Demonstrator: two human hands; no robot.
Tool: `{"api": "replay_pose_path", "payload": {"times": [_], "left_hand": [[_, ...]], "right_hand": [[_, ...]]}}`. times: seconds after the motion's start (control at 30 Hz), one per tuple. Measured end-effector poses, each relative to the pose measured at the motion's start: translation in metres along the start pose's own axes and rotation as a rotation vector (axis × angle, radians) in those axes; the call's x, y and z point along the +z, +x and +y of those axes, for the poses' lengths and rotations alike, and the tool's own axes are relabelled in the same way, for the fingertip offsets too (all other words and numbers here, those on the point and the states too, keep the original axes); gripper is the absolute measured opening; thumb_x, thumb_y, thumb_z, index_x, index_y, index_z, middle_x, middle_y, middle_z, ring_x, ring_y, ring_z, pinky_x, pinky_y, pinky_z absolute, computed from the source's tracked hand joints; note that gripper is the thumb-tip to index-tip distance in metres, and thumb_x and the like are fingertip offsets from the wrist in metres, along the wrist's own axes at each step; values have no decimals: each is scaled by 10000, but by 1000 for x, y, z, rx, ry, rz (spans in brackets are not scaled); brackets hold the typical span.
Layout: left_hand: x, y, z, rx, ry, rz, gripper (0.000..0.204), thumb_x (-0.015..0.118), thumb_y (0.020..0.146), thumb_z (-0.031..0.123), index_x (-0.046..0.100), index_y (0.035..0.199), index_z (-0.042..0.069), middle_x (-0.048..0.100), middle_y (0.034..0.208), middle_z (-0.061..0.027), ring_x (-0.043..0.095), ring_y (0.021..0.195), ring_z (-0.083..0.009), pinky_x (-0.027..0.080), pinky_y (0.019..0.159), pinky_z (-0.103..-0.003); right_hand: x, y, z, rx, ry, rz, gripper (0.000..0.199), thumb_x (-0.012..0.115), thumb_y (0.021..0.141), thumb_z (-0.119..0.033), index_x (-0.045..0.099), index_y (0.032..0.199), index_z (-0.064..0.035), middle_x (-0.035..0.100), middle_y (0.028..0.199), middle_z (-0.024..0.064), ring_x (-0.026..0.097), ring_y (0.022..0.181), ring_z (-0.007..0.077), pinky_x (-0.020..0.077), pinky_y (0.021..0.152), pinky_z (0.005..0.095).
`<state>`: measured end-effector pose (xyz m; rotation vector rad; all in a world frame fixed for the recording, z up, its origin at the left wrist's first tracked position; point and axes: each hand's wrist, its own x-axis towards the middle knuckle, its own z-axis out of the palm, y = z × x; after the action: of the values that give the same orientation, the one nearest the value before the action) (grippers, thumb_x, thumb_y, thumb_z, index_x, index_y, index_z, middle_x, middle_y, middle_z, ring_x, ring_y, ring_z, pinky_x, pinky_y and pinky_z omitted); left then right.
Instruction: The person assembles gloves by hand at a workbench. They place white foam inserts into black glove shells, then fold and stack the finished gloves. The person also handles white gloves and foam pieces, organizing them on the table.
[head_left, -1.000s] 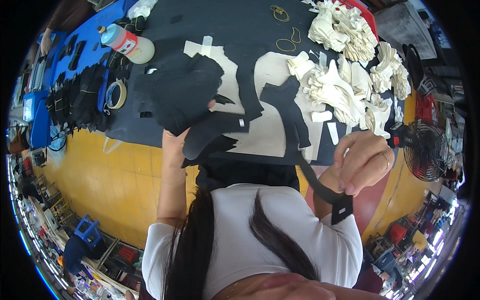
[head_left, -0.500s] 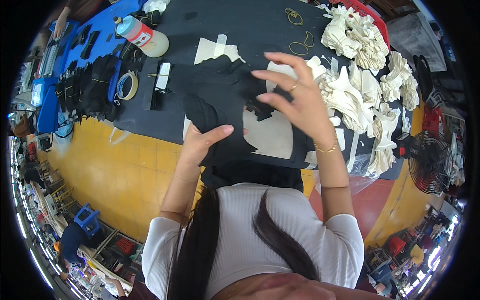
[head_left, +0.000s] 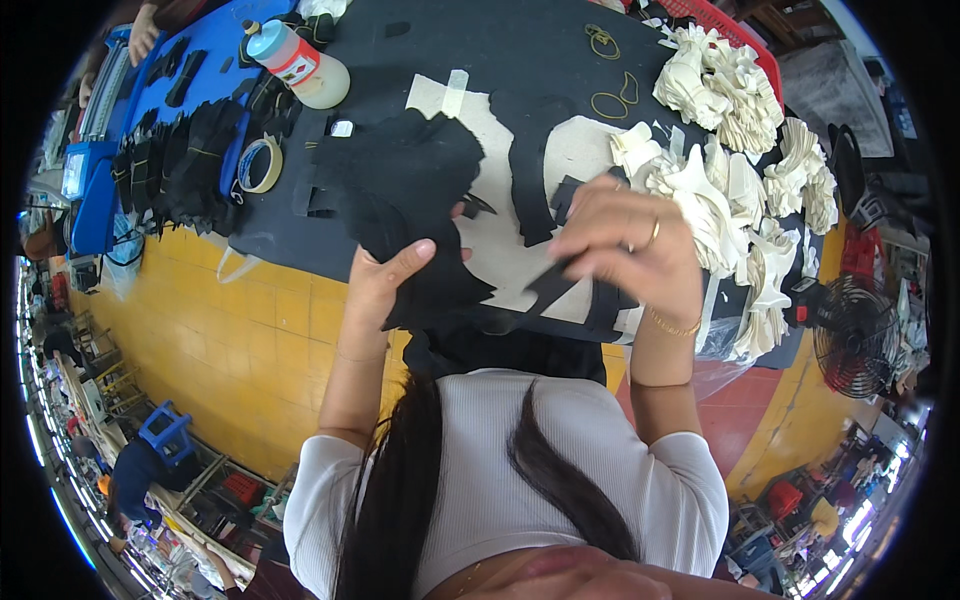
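Observation:
A floppy bundle of black fabric pieces (head_left: 405, 190) is gripped in my left hand (head_left: 378, 287), the thumb on top and fingertips showing at the right edge. To the right, my right hand (head_left: 640, 232) is closed in a pinch on a small black fabric strip (head_left: 550, 287), slightly blurred. Under both hands lies a pale grey cardboard sheet (head_left: 497, 252) on the black tabletop. A curved black fabric piece (head_left: 530, 165) lies flat across the cardboard, between my hands.
White cut fabric bundles (head_left: 715, 200) heap at the right, before a red basket (head_left: 765, 60). A bottle (head_left: 305, 68), a tape roll (head_left: 262, 165) and tied black bundles (head_left: 190, 150) stand left. Rubber bands (head_left: 615, 97) lie far right. A fan (head_left: 855, 335) is beyond the table's right end.
My left hand has shifted the black bundle left, baring more cardboard and the curved piece. My right hand has come down and right and now pinches a black strip.

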<state>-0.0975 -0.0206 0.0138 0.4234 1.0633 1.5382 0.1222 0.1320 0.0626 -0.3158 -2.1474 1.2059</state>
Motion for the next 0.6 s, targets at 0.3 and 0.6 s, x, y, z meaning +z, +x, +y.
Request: {"api": "replay_pose_path", "payload": {"times": [0.3, 0.6], "left_hand": [[4, -10, 15, -28, -18, 20, 577, 661, 862, 113, 446, 1370, -55, 602, 1247, -229, 649, 1100, -311, 617, 834, -449], [11, 2, -4, -7, -1, -109, 418, 668, 890, 42, 537, 1277, -46, 672, 1135, -131, 696, 963, -234, 600, 842, -370]], "right_hand": [[13, 53, 63, 160, -502, 103, 366, 764, 812, -268, 722, 1150, -135, 621, 1208, 55, 579, 1135, 212, 328, 1034, 420], [73, 22, 22, -146, -498, 230, 479, 832, 715, -228, 722, 1175, -153, 577, 1344, 76, 493, 1308, 307, 348, 1054, 417]]}}
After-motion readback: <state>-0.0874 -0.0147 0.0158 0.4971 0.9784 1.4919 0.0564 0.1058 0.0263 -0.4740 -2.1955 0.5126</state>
